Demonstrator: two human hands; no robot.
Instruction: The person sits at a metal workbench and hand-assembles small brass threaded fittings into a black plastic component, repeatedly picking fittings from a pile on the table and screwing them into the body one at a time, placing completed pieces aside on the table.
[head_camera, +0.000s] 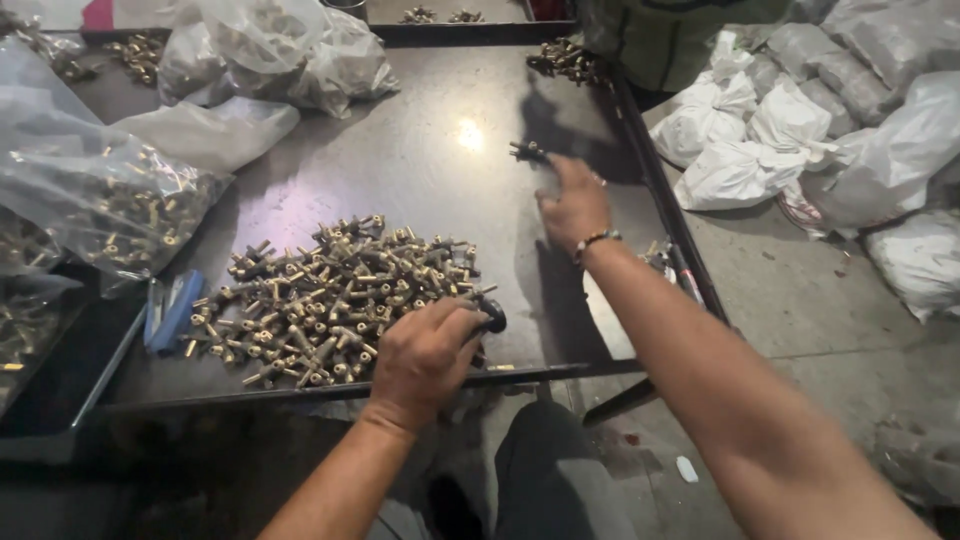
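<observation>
The left hand (425, 355) is clenched around a small dark tool (492, 318) at the near edge of a heap of brass fittings (335, 300). The right hand (573, 205) is stretched far across the dark metal surface (400, 160), fingers loosely spread and grasping nothing, beside a single brass fitting (528, 151). Clear plastic bags of fittings (100, 200) are seen at the left, white sacks (760, 140) on the floor at the right.

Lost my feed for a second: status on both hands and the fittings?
Left hand closed on a dark tool at the brass fittings pile. Right hand stretched out, touching a lone fitting. Nothing between them on the table.
</observation>
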